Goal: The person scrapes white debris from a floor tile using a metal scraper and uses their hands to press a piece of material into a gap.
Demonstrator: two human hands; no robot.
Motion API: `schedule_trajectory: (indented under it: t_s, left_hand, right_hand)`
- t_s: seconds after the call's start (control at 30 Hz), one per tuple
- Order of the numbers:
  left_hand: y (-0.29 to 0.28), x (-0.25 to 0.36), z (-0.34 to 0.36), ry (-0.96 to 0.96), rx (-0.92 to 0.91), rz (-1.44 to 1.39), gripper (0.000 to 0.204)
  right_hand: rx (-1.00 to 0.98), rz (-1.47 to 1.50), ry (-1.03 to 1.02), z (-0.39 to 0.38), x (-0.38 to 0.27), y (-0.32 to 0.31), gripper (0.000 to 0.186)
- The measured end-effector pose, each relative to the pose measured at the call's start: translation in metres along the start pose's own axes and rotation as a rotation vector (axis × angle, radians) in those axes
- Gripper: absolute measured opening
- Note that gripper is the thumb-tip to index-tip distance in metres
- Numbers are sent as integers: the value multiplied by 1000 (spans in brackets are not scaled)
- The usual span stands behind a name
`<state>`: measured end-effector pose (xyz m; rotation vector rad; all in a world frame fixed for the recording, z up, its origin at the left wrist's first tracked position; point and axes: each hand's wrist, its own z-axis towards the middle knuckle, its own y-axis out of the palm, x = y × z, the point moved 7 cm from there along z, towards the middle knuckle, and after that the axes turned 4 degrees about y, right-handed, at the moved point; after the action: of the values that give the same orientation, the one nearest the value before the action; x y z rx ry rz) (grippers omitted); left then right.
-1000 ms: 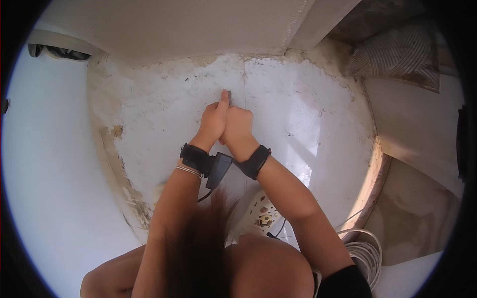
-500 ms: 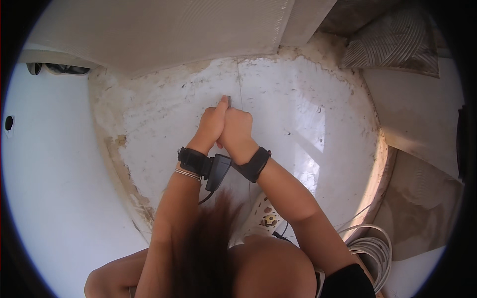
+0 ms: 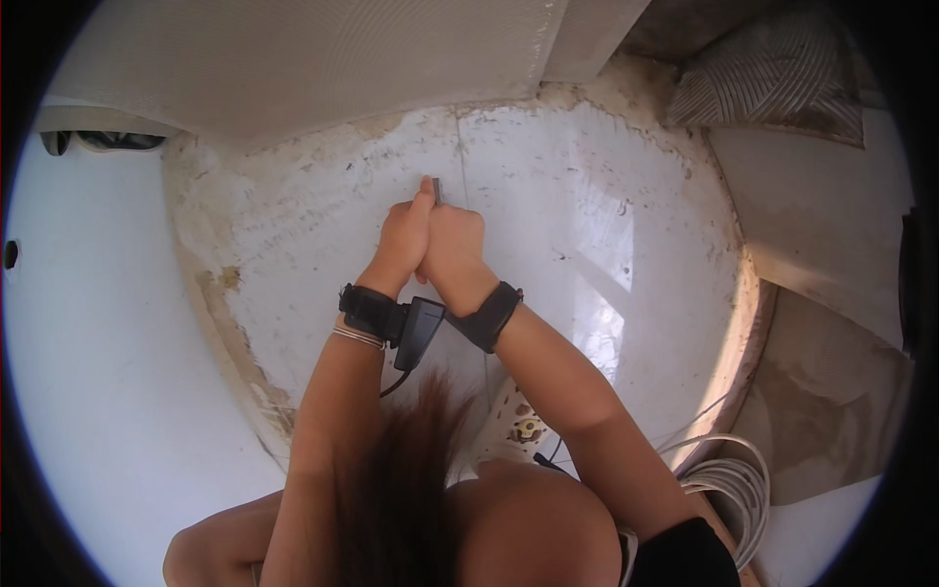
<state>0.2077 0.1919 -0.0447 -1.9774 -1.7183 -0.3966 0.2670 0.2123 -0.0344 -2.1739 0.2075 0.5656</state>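
Observation:
My left hand (image 3: 403, 238) and my right hand (image 3: 453, 245) are pressed together around a small dark tool (image 3: 435, 189). Its tip pokes out above the fingers and meets the thin joint line (image 3: 460, 157) between two glossy white floor tiles (image 3: 323, 235). Both wrists wear black straps, and a small black device (image 3: 421, 331) hangs off the left one. What kind of tool it is stays hidden inside the grip.
A pale ribbed wall (image 3: 323, 59) rises at the back, with a smooth white surface (image 3: 88, 323) on the left. Grey mortar with trowel ridges (image 3: 773, 78) lies at top right. Coiled white cable (image 3: 729, 489) and a white power strip (image 3: 518, 426) lie by my right arm.
The view has shifted a little. My joined hands have slid slightly down along the tile joint, keeping the same grip on the tool.

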Motion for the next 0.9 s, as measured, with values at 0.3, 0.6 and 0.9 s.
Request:
schedule_trajectory:
  t_s: [0.3, 0.6, 0.9]
  left_hand:
    - [11, -38, 6, 176, 112, 107, 69]
    - [4, -8, 9, 98, -15, 70, 77]
    - [3, -27, -5, 224, 135, 138, 71]
  right_hand:
    - [38, -63, 2, -34, 12, 14, 29]
    - [-68, -15, 22, -4, 3, -1, 26]
    - [159, -39, -105, -35, 1, 11, 35]
